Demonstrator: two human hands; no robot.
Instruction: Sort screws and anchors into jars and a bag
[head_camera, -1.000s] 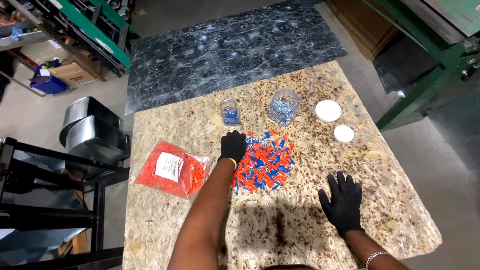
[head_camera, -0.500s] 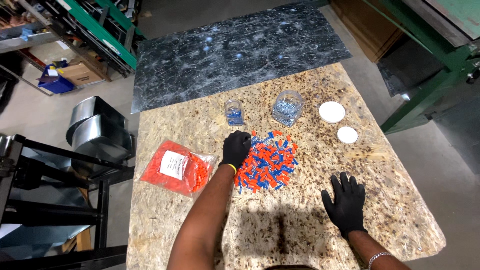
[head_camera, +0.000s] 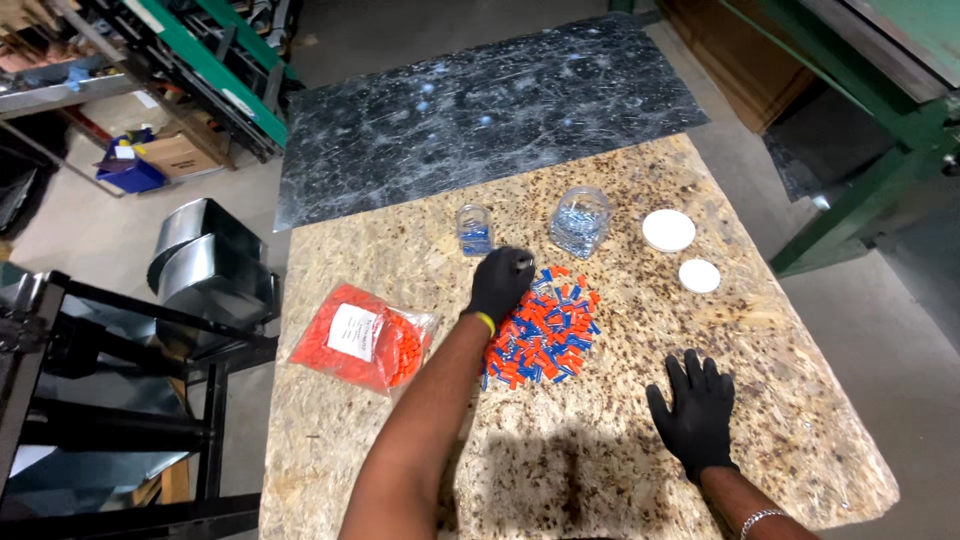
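Observation:
A heap of small orange and blue connectors (head_camera: 545, 330) lies in the middle of the chipboard tabletop (head_camera: 400, 440). My left hand (head_camera: 500, 283), in a black glove, hovers at the heap's upper left edge with its fingertips pinched on a small piece. Just beyond it stands a small clear jar (head_camera: 474, 229) with blue pieces inside. A larger clear jar (head_camera: 581, 221) with pale blue contents stands to its right. My right hand (head_camera: 697, 413), also gloved, rests flat on the board with fingers spread, right of the heap and holding nothing.
Two white round lids (head_camera: 668, 230) (head_camera: 699, 275) lie right of the jars. A clear bag of orange pieces (head_camera: 362, 335) lies left of my arm. A dark marbled sheet (head_camera: 480, 110) adjoins the far edge. Black metal frame (head_camera: 120, 400) at left, green steel post (head_camera: 860, 190) at right.
My left hand has risen slightly from the heap toward the small jar, fingers drawn together. The right hand stays flat in place.

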